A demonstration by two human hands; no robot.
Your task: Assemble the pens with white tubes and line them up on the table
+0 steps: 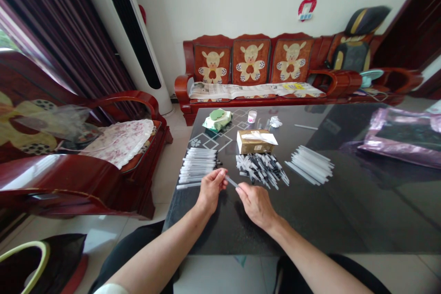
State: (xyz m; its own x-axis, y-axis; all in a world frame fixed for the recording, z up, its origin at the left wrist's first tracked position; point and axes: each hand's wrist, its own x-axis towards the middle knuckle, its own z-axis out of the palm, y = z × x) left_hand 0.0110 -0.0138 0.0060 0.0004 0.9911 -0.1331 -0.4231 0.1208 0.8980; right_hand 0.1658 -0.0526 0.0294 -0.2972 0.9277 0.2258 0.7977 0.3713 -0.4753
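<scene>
Above the dark table (303,211), a slim translucent pen barrel (232,182) spans the gap between my two hands. Its left end is pinched in the fingers of my left hand (210,190). My right hand (257,204) is closed around the other end. Beside my left hand lies a row of pale pens (197,165) with dark ends pointing right. Just beyond my hands is a loose heap of short clear and black pen parts (263,168). Farther right, plain whitish tubes (310,165) are stacked side by side. Whatever sits inside my fingertips is hidden.
A tissue box (257,141) stands behind the heap, with green wet wipes (217,120), a small white cup (252,116) and crumpled tissue (275,121) farther back. One thin stick (306,127) lies alone. A purple plastic bag (403,135) covers the table's right side.
</scene>
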